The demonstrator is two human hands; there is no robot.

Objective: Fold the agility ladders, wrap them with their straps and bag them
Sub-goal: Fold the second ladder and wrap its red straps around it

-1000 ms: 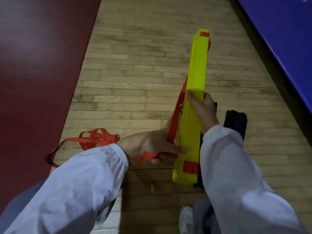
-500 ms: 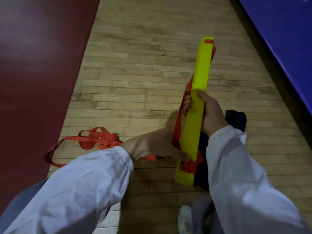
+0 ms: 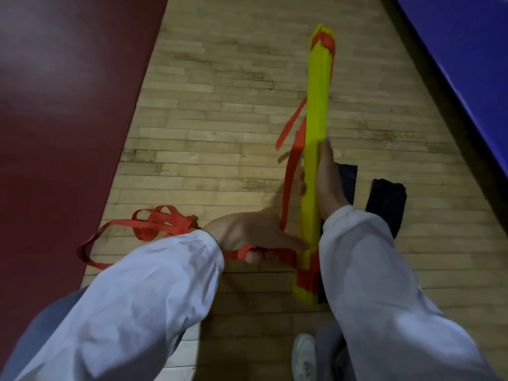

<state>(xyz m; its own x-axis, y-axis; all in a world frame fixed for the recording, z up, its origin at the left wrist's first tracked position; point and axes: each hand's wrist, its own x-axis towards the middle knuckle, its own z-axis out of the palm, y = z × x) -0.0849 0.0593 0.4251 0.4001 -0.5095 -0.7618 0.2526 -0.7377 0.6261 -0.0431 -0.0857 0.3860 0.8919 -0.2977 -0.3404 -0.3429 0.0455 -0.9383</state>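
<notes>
A folded stack of yellow ladder rungs point(image 3: 319, 100) points away from me, held above the wooden floor. My right hand point(image 3: 325, 180) grips the stack around its middle. My left hand point(image 3: 253, 237) is closed on the orange strap point(image 3: 287, 193) close to the stack's near end, where orange webbing crosses the rungs. The strap runs up along the left side of the stack, with a loose end point(image 3: 290, 125) hanging free. More orange strap point(image 3: 154, 224) lies bunched on the floor to the left. A dark bag point(image 3: 384, 207) lies on the floor behind my right arm.
A dark red mat point(image 3: 63, 119) covers the floor on the left. A blue padded wall point(image 3: 467, 59) runs along the right. My white shoe point(image 3: 303, 356) shows at the bottom. Bare wooden floor point(image 3: 220, 105) stretches ahead.
The yellow stack has turned onto its edge and swung more upright. A loose strap end now hangs off its left side. My left hand has stayed on the strap by the near end.
</notes>
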